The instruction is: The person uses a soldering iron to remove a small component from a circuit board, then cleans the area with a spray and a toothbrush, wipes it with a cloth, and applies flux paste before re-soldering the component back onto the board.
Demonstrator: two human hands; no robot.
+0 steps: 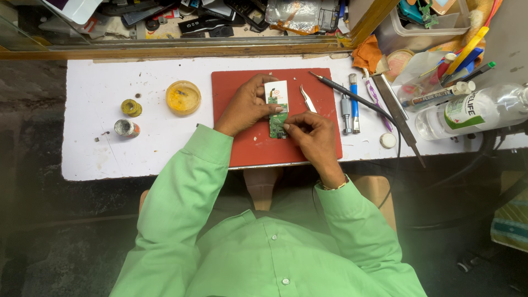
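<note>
One red mat [247, 148] at frame centre carries one green circuit board [278, 122] with white card, likely light, stiff, fragile, best gripped by edges; left hand [246, 106] pinches its upper end, right hand [312, 133] pinches the lower edge, one pair of tweezers [308, 99] lying just right.

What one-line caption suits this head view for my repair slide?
Both hands, left hand and right hand, hold a green circuit board over a red mat.
</note>
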